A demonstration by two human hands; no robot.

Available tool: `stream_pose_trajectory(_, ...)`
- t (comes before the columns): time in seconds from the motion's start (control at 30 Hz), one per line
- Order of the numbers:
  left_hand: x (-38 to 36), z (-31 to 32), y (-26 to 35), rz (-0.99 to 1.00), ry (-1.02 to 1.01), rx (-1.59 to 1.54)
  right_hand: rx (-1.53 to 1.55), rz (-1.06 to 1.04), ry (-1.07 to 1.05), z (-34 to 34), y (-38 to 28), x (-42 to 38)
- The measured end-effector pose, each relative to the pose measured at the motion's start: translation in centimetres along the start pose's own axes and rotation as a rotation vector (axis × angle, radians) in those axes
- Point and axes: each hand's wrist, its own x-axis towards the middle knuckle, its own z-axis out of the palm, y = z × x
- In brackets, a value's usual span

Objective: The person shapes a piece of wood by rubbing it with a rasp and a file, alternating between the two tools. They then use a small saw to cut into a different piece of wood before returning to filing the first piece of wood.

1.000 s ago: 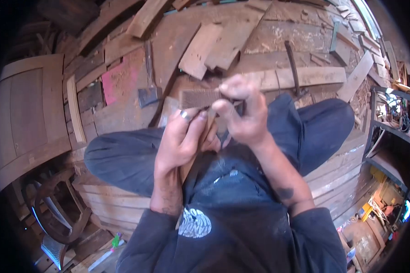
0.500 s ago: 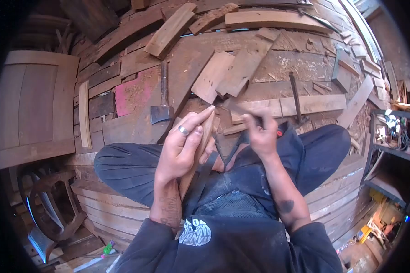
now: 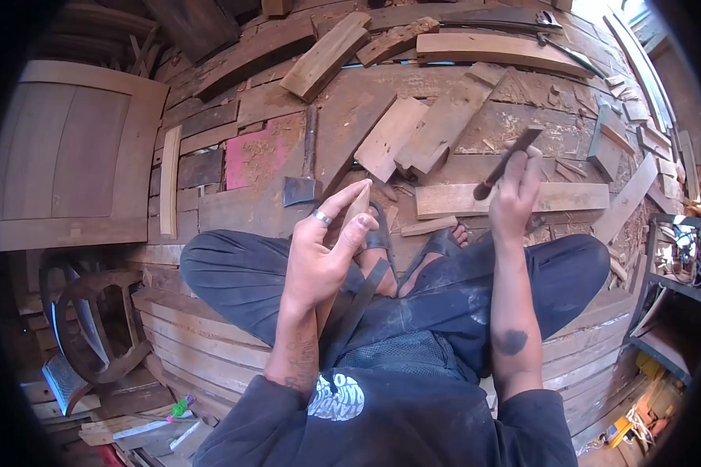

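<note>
My left hand (image 3: 319, 253), a ring on one finger, is closed round a slim wooden piece (image 3: 358, 208). Its narrow end points up between thumb and fingers, and its lower part runs back along my forearm over my lap. Off to the right, my right hand (image 3: 516, 194) is raised and closed on a dark flat tool (image 3: 506, 165), squared at its upper end and rounded at its lower end; its exact kind I cannot tell. A pale wood offcut (image 3: 428, 226) lies on the floor between the hands, near my sandalled feet (image 3: 444, 243).
A hatchet (image 3: 302, 189) lies left of my left hand. Ahead are boards (image 3: 393, 138), a long plank (image 3: 553, 200), beams (image 3: 498, 53) and shavings. A panelled wooden door (image 3: 89, 156) stands left, a chair-like frame (image 3: 105, 327) below it, and a shelf (image 3: 681, 288) at right.
My right hand has swung away from the wooden piece, up and to the right, with the tool in it. My left hand keeps its hold. The whole view has shifted slightly.
</note>
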Motion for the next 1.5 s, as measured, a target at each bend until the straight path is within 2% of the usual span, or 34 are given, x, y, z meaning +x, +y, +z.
stream_pose_trajectory(0.03, 0.0, -0.1, 0.2, 0.02, 0.0, 0.047, 0.163, 0.236, -0.055, 0.0, -1.3, -0.1)
stream_pose_trajectory(0.13, -0.1, 0.1, 1.1, 0.05, 0.007, 0.107, -0.01, 0.154, -0.099, -0.2, 2.5, -1.4)
stream_pose_trajectory(0.23, -0.4, 0.4, 1.6, 0.042, 0.044, 0.103, 0.011, 0.459, -0.147, -0.3, 3.6, -2.7)
stream_pose_trajectory(0.37, -0.1, 0.2, 1.9, -0.007, 0.065, 0.041, -0.141, 0.379, -0.194, -0.2, 7.5, -3.2)
stream_pose_trajectory(0.43, 0.0, 0.0, 0.7, 0.068, 0.066, -0.014, -0.254, 0.306, -0.233, -0.2, 7.9, -3.7)
stream_pose_trajectory(0.47, 0.2, -0.2, 0.3, 0.114, 0.068, -0.042, -0.255, 0.362, -0.284, -0.3, 8.9, -4.4)
stream_pose_trajectory(0.5, 0.2, -1.0, 1.0, 0.076, 0.034, 0.025, -0.254, 0.417, -0.336, -0.4, 10.5, -5.5)
stream_pose_trajectory(0.57, 0.4, -1.5, 0.4, 0.038, -0.004, -0.148, -0.277, 0.495, -0.401, 0.0, 12.1, -6.9)
stream_pose_trajectory(0.67, 0.4, -1.8, 0.4, 0.006, -0.02, -0.23, -0.366, 0.433, -0.447, 1.1, 10.5, -6.1)
stream_pose_trajectory(0.77, 0.7, -2.2, 0.5, -0.011, -0.023, -0.248, -0.232, 0.445, -0.336, 1.2, 8.3, -5.7)
stream_pose_trajectory(0.9, 0.5, -2.7, 0.9, -0.039, 0.006, -0.192, -0.127, 0.457, -0.338, -0.3, -1.8, -2.2)
stream_pose_trajectory(1.1, 0.4, -2.5, 0.0, -0.041, 0.012, -0.175, -0.173, 0.107, -0.714, -4.0, -11.8, -1.6)
stream_pose_trajectory(1.2, 0.8, -2.8, -1.2, -0.12, -0.03, -0.252, -0.236, -0.085, -0.916, -4.6, -13.7, -2.4)
stream_pose_trajectory(1.3, 1.1, -3.1, -1.7, -0.183, -0.05, -0.285, -0.346, -0.076, -1.069, -5.0, -14.4, -3.3)
stream_pose_trajectory(1.5, 1.1, -3.0, -1.8, -0.24, -0.029, -0.31, -0.356, 0.01, -1.071, -4.3, -13.9, -4.4)
